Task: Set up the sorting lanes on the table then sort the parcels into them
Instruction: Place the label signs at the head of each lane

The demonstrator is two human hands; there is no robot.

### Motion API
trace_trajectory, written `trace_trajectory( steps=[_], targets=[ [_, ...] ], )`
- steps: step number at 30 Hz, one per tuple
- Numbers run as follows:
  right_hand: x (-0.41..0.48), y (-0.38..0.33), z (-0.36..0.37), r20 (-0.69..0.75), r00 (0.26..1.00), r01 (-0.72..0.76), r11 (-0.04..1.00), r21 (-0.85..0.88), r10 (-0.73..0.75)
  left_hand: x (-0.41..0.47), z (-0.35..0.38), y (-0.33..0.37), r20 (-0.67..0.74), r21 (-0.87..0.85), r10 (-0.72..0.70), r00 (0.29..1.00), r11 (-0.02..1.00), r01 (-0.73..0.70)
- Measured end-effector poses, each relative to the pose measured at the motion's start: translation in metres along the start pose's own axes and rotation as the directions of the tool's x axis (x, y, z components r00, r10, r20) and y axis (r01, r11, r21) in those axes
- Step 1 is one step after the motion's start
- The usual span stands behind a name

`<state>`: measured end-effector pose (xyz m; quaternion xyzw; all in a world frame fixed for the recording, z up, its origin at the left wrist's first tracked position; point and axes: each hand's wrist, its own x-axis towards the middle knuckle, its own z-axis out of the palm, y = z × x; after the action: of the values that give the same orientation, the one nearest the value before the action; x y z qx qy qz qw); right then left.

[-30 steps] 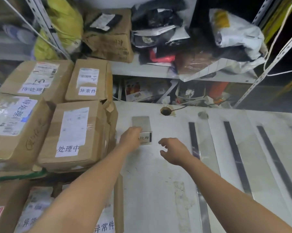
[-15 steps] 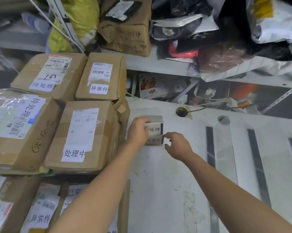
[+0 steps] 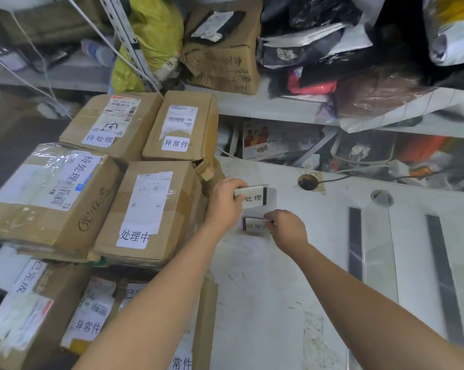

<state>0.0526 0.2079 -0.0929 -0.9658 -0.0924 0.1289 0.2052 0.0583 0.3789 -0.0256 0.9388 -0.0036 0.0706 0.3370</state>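
Note:
My left hand [image 3: 225,202] grips a white sign card [image 3: 255,196] with black characters, lifted just above the white table [image 3: 265,289]. Below it my right hand [image 3: 288,231] pinches the right edge of a second sign card [image 3: 253,224], which lies on the table. Several cardboard parcels with white labels are stacked at the left, among them one [image 3: 148,209] right beside my left wrist and one [image 3: 181,126] behind it. Dark tape strips [image 3: 355,241] [image 3: 439,263] run along the table at the right as lane lines.
A cable hole [image 3: 308,181] and a second round hole [image 3: 381,197] sit in the tabletop behind the cards. Metal shelves at the back hold bags, a crumpled box [image 3: 223,49] and a yellow bag [image 3: 153,41]. More parcels [image 3: 84,316] lie low at the left.
My left hand has lifted the top card off the stack. My right hand moved in and took hold of the card underneath. The camera has shifted closer and left.

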Motion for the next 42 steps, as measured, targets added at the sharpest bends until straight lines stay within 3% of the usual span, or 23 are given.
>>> trace_trajectory(
  steps=[12, 21, 32, 42],
  targets=[
    [-0.052, 0.047, -0.086, -0.128, 0.99, 0.084, 0.982, 0.169, -0.062, -0.004, -0.019, 0.066, 0.027, -0.131, 0.061, 0.998, 0.99, -0.057],
    [-0.116, 0.111, -0.171, -0.324, 0.944, 0.106, 0.985, 0.138, -0.056, -0.003, -0.014, 0.128, 0.035, -0.022, 0.185, 0.982, 0.983, -0.184],
    [-0.145, 0.163, -0.2, -0.41, 0.892, -0.11, 0.972, 0.208, 0.189, 0.029, 0.087, 0.111, 0.267, -0.06, 0.14, 0.953, 0.99, -0.128],
    [-0.146, 0.172, -0.205, -0.406, 0.868, -0.252, 0.958, 0.133, 0.285, 0.055, 0.165, 0.083, 0.318, -0.09, 0.136, 0.938, 0.99, -0.113]
  ],
)
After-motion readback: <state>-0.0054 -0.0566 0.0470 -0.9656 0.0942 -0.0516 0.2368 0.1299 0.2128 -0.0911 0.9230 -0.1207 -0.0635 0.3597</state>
